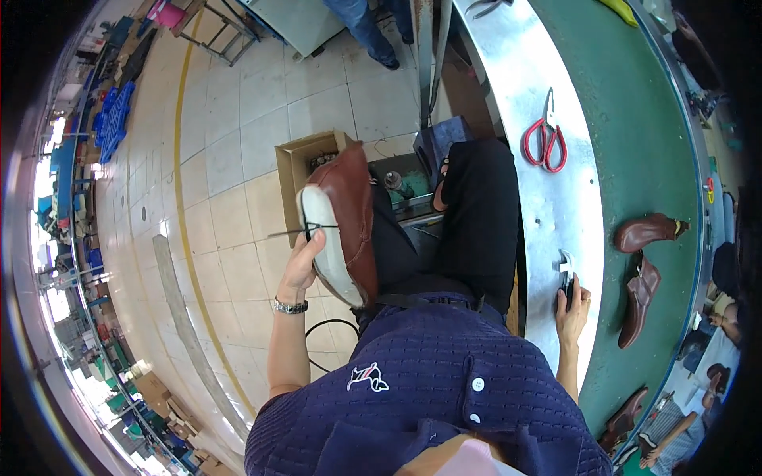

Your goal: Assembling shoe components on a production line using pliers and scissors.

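Note:
My left hand [303, 260] is closed round the pale sole side of a brown leather shoe [352, 218], held up above my left thigh. A thin black cord or strip [317, 227] crosses the pale sole, with a dark end sticking out to the left by my thumb. On the metal bench to my right, my right hand [573, 316] has its fingers closed on the dark handle of a small metal-headed tool [566, 274]; its exact kind is unclear. Farther up the bench lie red-handled scissors [545, 141], apart from both hands.
Beyond the metal bench [548, 214] runs a green belt [587, 71] carrying several brown shoes [640, 301]. A cardboard box [292, 170] stands on the floor beyond the held shoe. Another person's legs [361, 24] show at the top; more people are at the far right.

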Demonstrator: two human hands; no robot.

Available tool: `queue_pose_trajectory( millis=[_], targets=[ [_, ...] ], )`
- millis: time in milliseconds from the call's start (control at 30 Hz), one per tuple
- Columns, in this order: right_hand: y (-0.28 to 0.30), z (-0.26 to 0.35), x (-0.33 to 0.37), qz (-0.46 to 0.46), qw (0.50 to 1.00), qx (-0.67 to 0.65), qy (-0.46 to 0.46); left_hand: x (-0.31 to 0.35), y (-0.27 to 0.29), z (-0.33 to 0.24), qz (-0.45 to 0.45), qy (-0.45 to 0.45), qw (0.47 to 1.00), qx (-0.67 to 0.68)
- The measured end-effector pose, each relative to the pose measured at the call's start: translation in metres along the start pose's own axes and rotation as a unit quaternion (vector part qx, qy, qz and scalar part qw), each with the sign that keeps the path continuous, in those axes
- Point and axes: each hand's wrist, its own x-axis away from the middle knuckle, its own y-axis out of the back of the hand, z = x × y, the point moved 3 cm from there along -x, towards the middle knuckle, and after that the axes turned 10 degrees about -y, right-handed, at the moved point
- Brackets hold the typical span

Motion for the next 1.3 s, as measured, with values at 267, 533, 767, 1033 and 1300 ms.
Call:
queue_pose_trajectory(
  millis=[267,533,767,1033,1300],
  targets=[
    [0.008,0.033,-0.006,0.293,0.731,-0.528,-0.318,-0.023,-0.081,-0.016,0.125,0.059,0.990,-0.022],
    [0.035,0.145,-0.025,0.413,0.723,-0.534,-0.147,-0.035,-0.101,-0.002,0.120,0.032,0.990,-0.066],
    [0.000,0.282,-0.031,0.387,0.807,-0.439,0.082,0.004,-0.091,0.023,-0.067,-0.189,0.928,-0.314],
    [-0.005,0.341,-0.012,0.202,0.927,-0.243,0.201,0.022,-0.100,0.001,-0.097,-0.223,0.868,-0.434],
    [0.004,0.325,-0.024,0.413,0.815,-0.397,0.089,0.010,-0.076,0.014,0.056,-0.092,0.981,-0.163]
  ],
)
